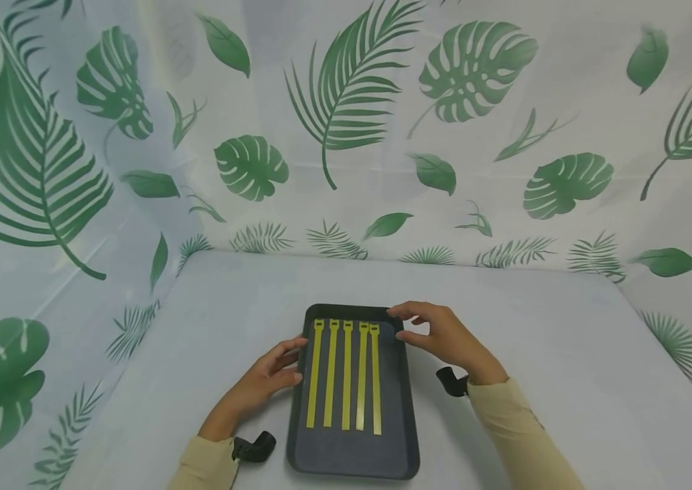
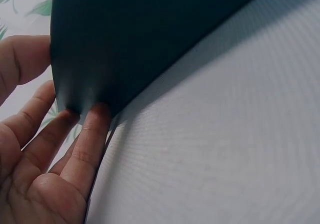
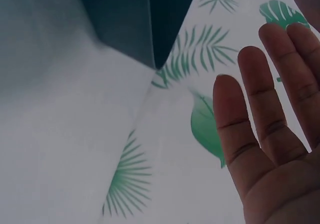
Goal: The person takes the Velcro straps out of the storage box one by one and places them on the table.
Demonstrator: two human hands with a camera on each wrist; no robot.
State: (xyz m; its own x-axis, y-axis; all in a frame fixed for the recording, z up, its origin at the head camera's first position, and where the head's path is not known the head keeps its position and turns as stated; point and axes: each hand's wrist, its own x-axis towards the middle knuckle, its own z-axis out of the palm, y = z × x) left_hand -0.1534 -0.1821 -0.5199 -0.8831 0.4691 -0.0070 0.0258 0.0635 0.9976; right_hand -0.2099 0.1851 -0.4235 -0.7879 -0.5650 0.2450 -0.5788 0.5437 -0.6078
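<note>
A dark grey rectangular tray (image 1: 352, 457) lies on the white table with its short side toward me. Several yellow cable straps (image 1: 346, 381) with slotted heads lie side by side in it, heads at the far end. On the tray's left side is my left hand (image 1: 260, 378); in the left wrist view its fingertips (image 2: 98, 112) touch the outer wall, fingers fairly straight. Beside the far right corner is my right hand (image 1: 439, 333), its fingers loosely extended. The right wrist view shows those fingers (image 3: 231, 104) spread apart, with several of them off the tray wall.
The white table (image 1: 248, 286) surrounds the tray. A white cloth backdrop (image 1: 376, 204) printed with green leaves stands behind it and along both sides. Black wrist-worn devices sit by the left cuff (image 1: 255, 449) and the right cuff (image 1: 452, 382).
</note>
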